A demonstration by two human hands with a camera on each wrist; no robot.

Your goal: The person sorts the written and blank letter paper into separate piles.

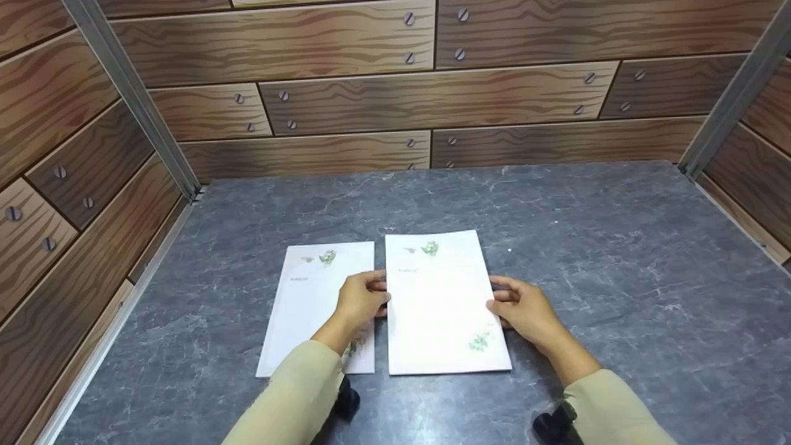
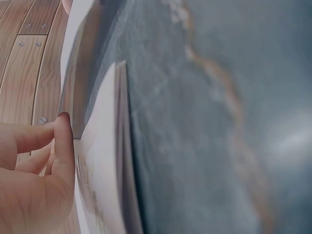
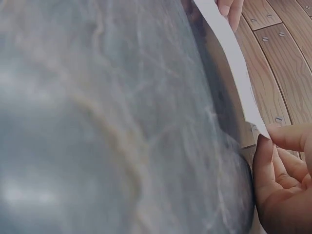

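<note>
A white sheet of paper (image 1: 439, 303), printed with small green plant motifs at top and bottom right, is held between both hands. The left hand (image 1: 361, 300) pinches its left edge between thumb and fingers, and the right hand (image 1: 525, 312) pinches its right edge. From the right wrist view, the sheet (image 3: 234, 63) looks thin, slightly bent and raised off the table. A matching stack of paper (image 1: 315, 309) lies to its left, partly covered by the left hand and forearm. In the left wrist view this stack (image 2: 105, 146) shows several layered edges.
Beneath everything is a dark grey marbled tabletop (image 1: 605, 247). Wood-patterned panels (image 1: 346, 102) rise behind it and on both sides, with metal posts (image 1: 139, 99) at the corners. Black wrist devices (image 1: 347, 398) sit by both beige sleeves (image 1: 290, 395).
</note>
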